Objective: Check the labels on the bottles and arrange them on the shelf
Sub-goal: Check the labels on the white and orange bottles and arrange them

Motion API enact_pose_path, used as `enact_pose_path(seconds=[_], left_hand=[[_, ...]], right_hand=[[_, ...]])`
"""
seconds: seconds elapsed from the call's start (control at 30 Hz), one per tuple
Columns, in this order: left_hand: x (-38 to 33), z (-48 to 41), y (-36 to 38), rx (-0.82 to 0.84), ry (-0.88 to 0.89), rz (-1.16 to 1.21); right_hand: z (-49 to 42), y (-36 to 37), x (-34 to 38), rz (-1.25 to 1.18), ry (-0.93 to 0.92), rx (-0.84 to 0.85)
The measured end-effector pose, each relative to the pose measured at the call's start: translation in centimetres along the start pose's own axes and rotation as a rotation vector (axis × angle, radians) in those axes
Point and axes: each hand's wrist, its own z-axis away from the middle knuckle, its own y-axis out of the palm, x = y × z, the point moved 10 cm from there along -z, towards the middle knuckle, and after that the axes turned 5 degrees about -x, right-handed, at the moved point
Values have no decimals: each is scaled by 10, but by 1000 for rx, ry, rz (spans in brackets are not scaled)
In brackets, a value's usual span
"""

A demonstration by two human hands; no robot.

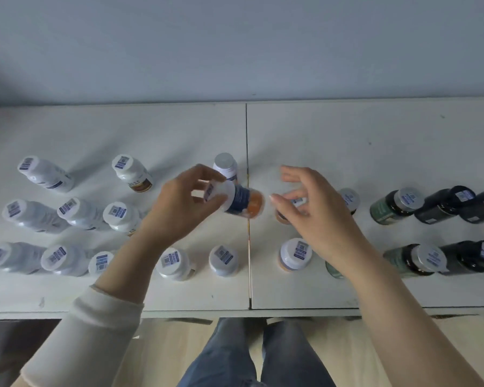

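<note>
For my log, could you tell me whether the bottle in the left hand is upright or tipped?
Tipped: the left hand holds the bottle sideways, cap end pointing left, orange end right.

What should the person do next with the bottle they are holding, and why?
Probably close the right hand on the orange end of the bottle and turn it to read the label. The left hand grips only its white cap end, the bottle lies sideways above the shelf, and the right hand hangs open beside it.

Cream long sleeve on the left arm, blue jeans.
</note>
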Motion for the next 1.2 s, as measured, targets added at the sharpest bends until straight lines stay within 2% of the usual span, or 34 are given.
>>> enact_pose_path(seconds=[0.1, 0.17, 0.3, 0.47, 0.6, 0.8, 1.0, 1.1, 1.2], left_hand=[[-16, 14, -15, 105, 4, 431], [-21, 22, -22, 150, 58, 546], [-12, 28, -26, 193, 70, 631], [-16, 33, -34, 251, 204, 692], [-9, 31, -32, 238, 154, 732], [-8, 27, -31, 246, 164, 800], [8, 19, -17, 176, -30, 886], [15, 18, 0, 210, -182, 1000], [12, 19, 12, 278, -257, 1094]], right_hand=[[10, 40, 2, -483, 246, 105], [15, 53, 16, -706, 230, 114], [23, 52, 40, -760, -11, 51], [28, 60, 33, -847, 95, 57], [29, 55, 37, -787, 50, 38], [26, 54, 27, -847, 111, 10], [25, 39, 35, -796, -9, -88], [24, 24, 41, -541, -24, -262], [24, 9, 63, -228, -116, -403]])
